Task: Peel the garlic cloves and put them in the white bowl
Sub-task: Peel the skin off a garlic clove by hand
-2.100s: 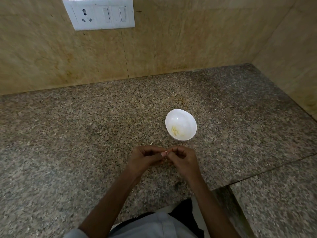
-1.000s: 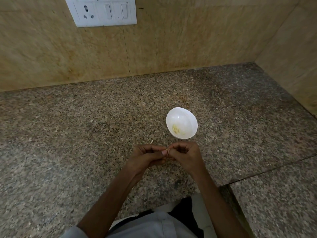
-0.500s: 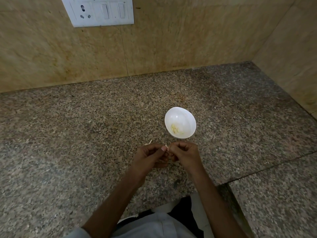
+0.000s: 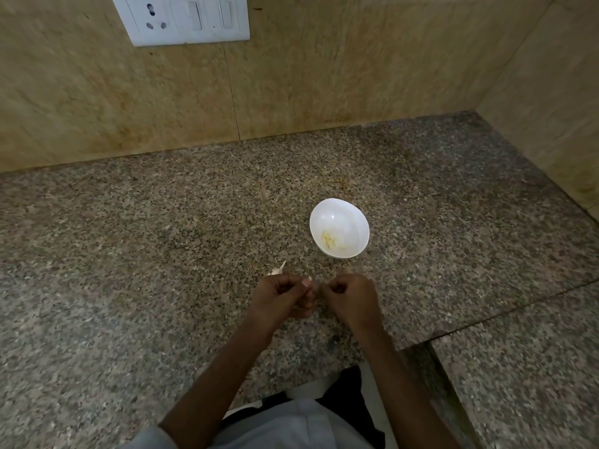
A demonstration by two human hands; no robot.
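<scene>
Fingers [image 4: 289,287] of the left hand [image 4: 280,301] pinch a garlic clove [image 4: 309,279] on the near side of the white bowl [image 4: 334,215]; the right hand [image 4: 350,303], curled round I cannot tell what, should pull the skin away gently.

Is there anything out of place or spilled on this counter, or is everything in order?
One thing: a small whitish garlic piece with a pointed tip lies loose on the speckled granite counter, just beyond the left hand and outside the round white bowl. Whether it is peel or clove is unclear.
</scene>
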